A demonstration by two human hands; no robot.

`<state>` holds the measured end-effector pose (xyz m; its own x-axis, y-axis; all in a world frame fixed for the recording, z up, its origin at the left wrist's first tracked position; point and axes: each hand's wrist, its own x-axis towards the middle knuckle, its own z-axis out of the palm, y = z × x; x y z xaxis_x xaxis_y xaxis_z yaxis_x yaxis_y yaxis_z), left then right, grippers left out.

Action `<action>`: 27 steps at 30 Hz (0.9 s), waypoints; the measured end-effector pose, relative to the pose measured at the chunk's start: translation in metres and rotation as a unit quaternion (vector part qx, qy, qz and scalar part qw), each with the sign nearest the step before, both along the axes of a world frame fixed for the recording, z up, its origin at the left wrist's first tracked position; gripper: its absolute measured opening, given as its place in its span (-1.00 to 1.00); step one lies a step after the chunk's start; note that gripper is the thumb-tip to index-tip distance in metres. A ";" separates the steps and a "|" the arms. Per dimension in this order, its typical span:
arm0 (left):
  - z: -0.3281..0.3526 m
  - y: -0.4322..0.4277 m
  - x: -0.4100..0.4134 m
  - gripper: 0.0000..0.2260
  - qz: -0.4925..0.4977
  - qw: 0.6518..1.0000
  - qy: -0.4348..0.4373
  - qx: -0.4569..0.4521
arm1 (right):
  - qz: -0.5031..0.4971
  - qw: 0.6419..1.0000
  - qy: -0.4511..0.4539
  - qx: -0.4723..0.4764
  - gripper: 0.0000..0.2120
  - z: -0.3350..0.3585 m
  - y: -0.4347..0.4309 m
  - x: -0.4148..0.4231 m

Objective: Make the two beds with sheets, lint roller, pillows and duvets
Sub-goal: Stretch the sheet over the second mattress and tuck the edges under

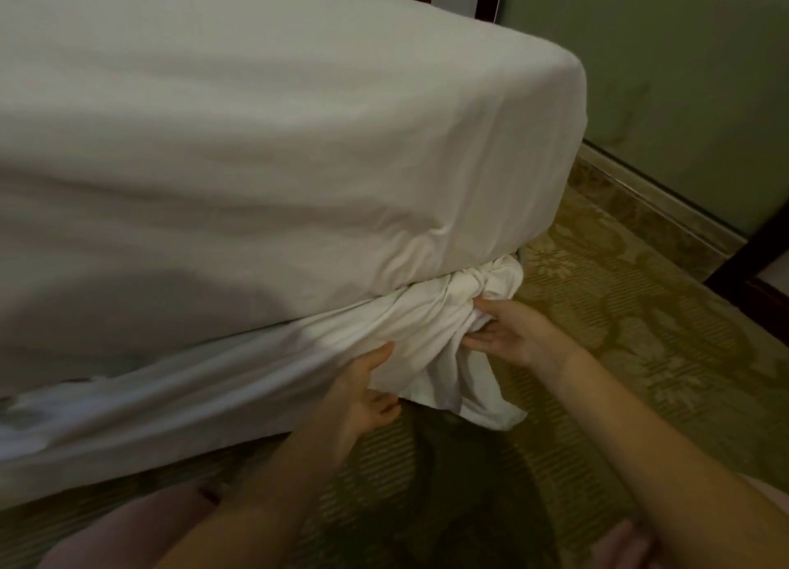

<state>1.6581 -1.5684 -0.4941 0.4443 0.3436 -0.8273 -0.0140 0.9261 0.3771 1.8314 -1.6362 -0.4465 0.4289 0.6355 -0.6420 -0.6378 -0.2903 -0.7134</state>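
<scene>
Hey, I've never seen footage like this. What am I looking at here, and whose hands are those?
There is no machine here. A person wears one camera on the head, pointing forward and down, so this single picture shows their own two bare arms. In front is the corner of a bed covered with a white sheet. The sheet's loose corner is twisted into a knot just under the mattress edge. The right hand grips that knot. The left hand rests its thumb on the hanging sheet; whether its curled fingers hold cloth is unclear. Below is patterned carpet, with a green wall behind.
</scene>
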 end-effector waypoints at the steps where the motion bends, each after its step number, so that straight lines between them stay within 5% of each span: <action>1: -0.003 -0.002 0.000 -0.36 -0.003 1.000 -0.022 -0.002 | -0.012 1.000 0.016 0.011 -0.85 0.003 0.001 -0.001; 7: 0.004 0.000 0.006 -0.89 0.056 0.988 -0.143 0.004 | -0.086 0.990 0.067 0.092 -0.76 0.022 0.003 -0.003; 12: 0.041 0.005 0.006 -0.84 0.111 0.967 -0.229 0.012 | -0.186 0.960 0.105 0.183 -0.64 0.038 0.004 -0.003; 17: 0.056 0.009 0.003 -0.58 0.124 0.954 -0.273 0.007 | -0.222 0.942 0.138 0.210 -0.64 0.039 0.002 -0.016; 21: 0.059 0.011 0.010 -0.44 0.135 0.933 -0.332 -0.021 | -0.142 0.949 0.156 0.235 -0.19 0.039 -0.003 -0.009; 27: 0.048 0.026 0.041 -0.65 0.194 0.922 -0.332 -0.045 | -0.191 0.946 0.156 0.211 -0.60 0.022 0.021 -0.008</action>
<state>1.6987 -1.5424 -0.4465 0.7217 0.5256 -0.4504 -0.5503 0.8304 0.0873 1.8232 -1.6155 -0.4246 0.5097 0.7005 -0.4995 -0.8376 0.2714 -0.4741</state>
